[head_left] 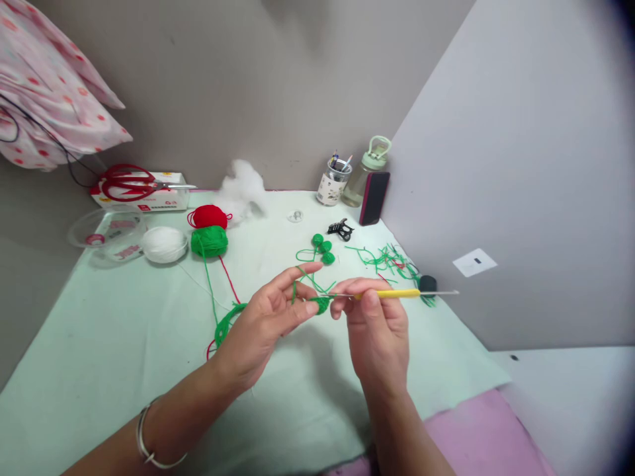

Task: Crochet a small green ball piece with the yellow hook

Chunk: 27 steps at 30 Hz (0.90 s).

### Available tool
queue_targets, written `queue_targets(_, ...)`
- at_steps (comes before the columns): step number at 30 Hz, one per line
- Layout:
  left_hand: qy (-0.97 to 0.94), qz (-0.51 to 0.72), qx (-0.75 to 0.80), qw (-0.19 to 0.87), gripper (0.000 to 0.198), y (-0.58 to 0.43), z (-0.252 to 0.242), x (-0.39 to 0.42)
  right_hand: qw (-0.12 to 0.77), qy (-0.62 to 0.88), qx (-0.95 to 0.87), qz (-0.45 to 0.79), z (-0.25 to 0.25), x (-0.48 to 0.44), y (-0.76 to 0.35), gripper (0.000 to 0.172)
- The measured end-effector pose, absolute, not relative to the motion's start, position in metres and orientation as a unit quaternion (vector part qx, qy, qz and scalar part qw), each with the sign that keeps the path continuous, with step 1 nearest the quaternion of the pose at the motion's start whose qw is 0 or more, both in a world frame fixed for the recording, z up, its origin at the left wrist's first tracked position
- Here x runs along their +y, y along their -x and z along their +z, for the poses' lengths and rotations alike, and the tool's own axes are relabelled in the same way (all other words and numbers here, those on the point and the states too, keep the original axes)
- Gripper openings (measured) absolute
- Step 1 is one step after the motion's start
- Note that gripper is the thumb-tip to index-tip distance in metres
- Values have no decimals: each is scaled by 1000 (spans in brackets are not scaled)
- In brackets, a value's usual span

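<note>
Between thumb and fingers, my left hand pinches a small green crochet piece, and green yarn loops over its raised forefinger. A yellow-handled crochet hook lies in the closed fingers of my right hand. The hook's left tip meets the green piece; its other metal end points right. Just beyond my hands sit three small green crocheted balls with yarn tails. A loose bundle of green yarn lies partly hidden behind my left hand.
At the left are green yarn, red yarn, white yarn, a plastic tub and scissors on a box. White stuffing, a pen cup, bottle, phone, black clip and yarn scraps stand or lie farther back.
</note>
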<state>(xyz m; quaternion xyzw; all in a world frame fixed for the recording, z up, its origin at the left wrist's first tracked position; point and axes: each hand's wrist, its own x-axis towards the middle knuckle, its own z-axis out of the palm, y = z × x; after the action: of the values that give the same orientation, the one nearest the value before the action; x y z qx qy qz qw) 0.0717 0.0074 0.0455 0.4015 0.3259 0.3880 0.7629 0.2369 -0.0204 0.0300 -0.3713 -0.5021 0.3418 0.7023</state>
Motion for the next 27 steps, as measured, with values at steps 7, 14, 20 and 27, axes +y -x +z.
queue_targets(7,-451,414,335,716,41,-69,44,6,666,410,-559,275,34,-29,-241,22)
queue_targets(14,-524,433,386,623,36,-72,46,2,571,417,-705,52,34,-39,-243,24)
queue_targets(20,-408,426,350,728,57,-72,47,4,517,396,-750,-118,23,-41,-238,30)
queue_targets(27,-491,424,379,660,46,-69,47,3,599,425,-676,68,38,-38,-242,24)
